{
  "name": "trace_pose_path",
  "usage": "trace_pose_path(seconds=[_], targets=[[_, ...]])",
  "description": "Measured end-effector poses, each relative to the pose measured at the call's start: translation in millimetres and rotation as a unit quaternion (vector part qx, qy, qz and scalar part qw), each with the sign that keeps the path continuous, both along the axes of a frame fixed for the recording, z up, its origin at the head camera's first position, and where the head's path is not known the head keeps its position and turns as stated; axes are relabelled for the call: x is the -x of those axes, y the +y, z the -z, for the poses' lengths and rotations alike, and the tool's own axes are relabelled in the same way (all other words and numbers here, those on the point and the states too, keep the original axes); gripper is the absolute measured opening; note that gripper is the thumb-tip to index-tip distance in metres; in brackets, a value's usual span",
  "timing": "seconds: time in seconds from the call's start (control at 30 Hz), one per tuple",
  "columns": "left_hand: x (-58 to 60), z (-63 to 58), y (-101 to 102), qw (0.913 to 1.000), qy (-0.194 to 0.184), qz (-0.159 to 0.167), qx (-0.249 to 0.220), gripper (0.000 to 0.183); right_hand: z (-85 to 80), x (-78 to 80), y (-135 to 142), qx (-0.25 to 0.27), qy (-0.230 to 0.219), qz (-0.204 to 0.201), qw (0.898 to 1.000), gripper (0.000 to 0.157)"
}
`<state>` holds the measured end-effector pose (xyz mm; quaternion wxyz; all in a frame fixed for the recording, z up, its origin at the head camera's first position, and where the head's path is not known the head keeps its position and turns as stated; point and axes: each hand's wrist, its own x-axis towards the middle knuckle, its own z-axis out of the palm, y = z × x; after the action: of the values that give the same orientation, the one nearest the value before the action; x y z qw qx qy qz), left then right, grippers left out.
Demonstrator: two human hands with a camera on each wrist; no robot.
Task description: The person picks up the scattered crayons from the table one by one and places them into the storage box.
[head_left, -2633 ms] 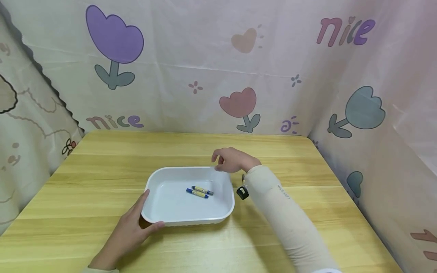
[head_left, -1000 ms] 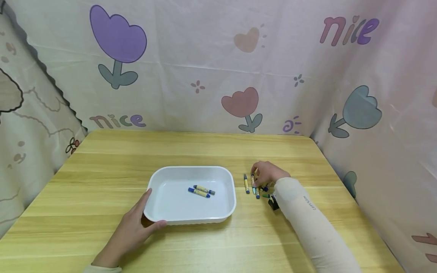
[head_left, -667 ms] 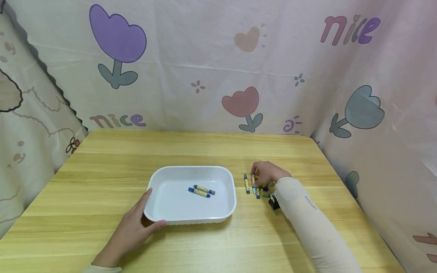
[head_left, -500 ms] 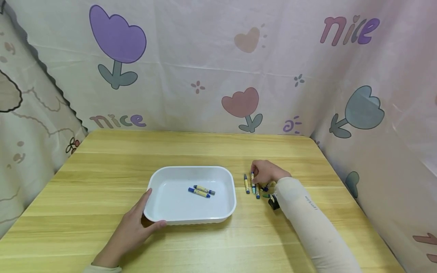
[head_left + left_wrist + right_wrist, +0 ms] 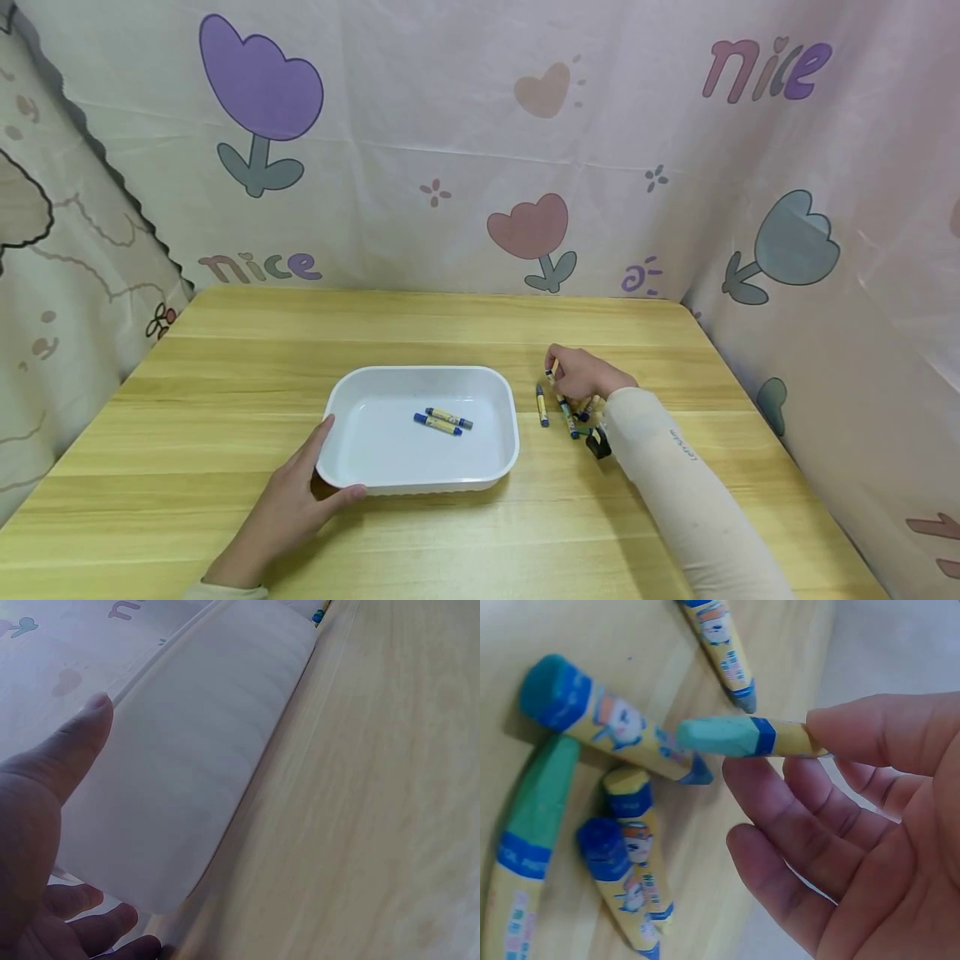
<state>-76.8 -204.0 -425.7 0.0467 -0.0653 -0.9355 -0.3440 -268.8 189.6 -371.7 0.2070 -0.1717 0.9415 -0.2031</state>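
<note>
My left hand [image 5: 288,500] grips the near left corner of a white tray [image 5: 367,467], its thumb at the rim. Inside the tray lie a grey-ended crayon [image 5: 448,417] and a blue one [image 5: 437,424]. To the tray's right, my right hand [image 5: 588,375] pinches a mint-green crayon [image 5: 724,737] between thumb and fingers, raised over the other crayons. In the right wrist view, a teal-ended crayon [image 5: 622,724], a green crayon [image 5: 529,847], a yellow one [image 5: 639,851] and a dark blue one [image 5: 615,870] lie beneath it.
Apart from that group, a single crayon [image 5: 542,406] lies nearer the tray. Everything stands on a wooden table [image 5: 420,550]. A printed curtain [image 5: 390,108] hangs behind the table and at both sides. A small black device [image 5: 597,443] sits at my right wrist.
My right hand has come from over the tray's back right corner to the crayons on the right. It has lifted and tilted the mint-green crayon. The left hand stays at the tray.
</note>
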Motion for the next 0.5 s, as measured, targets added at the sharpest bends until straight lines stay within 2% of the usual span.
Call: trace_pose_path(seconds=[0.3, 0.5], targets=[[-0.8, -1.4, 0.1, 1.0, 0.003, -0.001, -0.002, 0.105, -11.5, -1.2, -10.7, 0.017, 0.007, -0.008, 1.0, 0.028], [-1.0, -1.4, 0.6, 1.0, 0.005, 0.0, -0.004, 0.105, -18.5, -0.2, -19.6, 0.023, 0.015, -0.026, 0.999, 0.033]])
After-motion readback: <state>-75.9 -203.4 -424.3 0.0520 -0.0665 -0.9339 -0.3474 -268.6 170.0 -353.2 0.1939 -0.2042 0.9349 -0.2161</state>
